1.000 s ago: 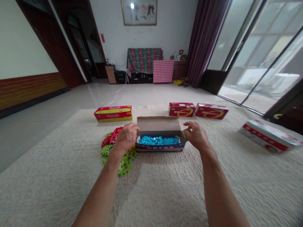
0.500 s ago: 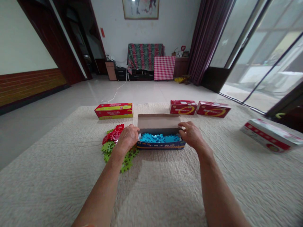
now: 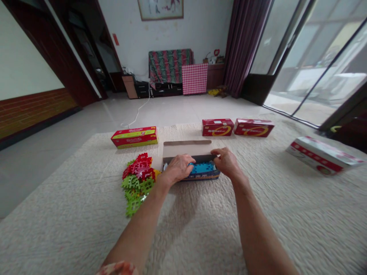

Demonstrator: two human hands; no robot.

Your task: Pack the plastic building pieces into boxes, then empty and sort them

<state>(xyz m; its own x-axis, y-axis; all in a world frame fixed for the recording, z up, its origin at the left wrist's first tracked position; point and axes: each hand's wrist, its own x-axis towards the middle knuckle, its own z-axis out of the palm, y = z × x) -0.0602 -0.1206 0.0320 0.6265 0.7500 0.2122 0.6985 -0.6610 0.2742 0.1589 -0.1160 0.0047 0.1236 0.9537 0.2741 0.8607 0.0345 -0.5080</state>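
Observation:
A dark blue cardboard box [image 3: 200, 177] stands on the mat with its lid flap raised at the back. Inside lie several blue notched plastic pieces [image 3: 204, 167]. My left hand [image 3: 179, 168] reaches over the left half of the box, its fingers curled onto the blue pieces; a bit of blue shows at the fingertips. With thumb and fingers, my right hand [image 3: 225, 162] grips the right end of the box. To the left is a heap of loose notched pieces: red ones [image 3: 142, 166] behind, green ones [image 3: 133, 191] nearer, and a little yellow beside my left wrist.
A red and yellow box [image 3: 134, 137] sits at the back left of the quilted mat [image 3: 86, 206]. Two red boxes, a left one [image 3: 217, 128] and a right one [image 3: 254, 128], stand at the back right. A white and red box [image 3: 323, 154] lies far right.
My left hand has moved from the box's left end rightward onto the blue pieces inside. My right hand stays at the right end. The view has shifted slightly.

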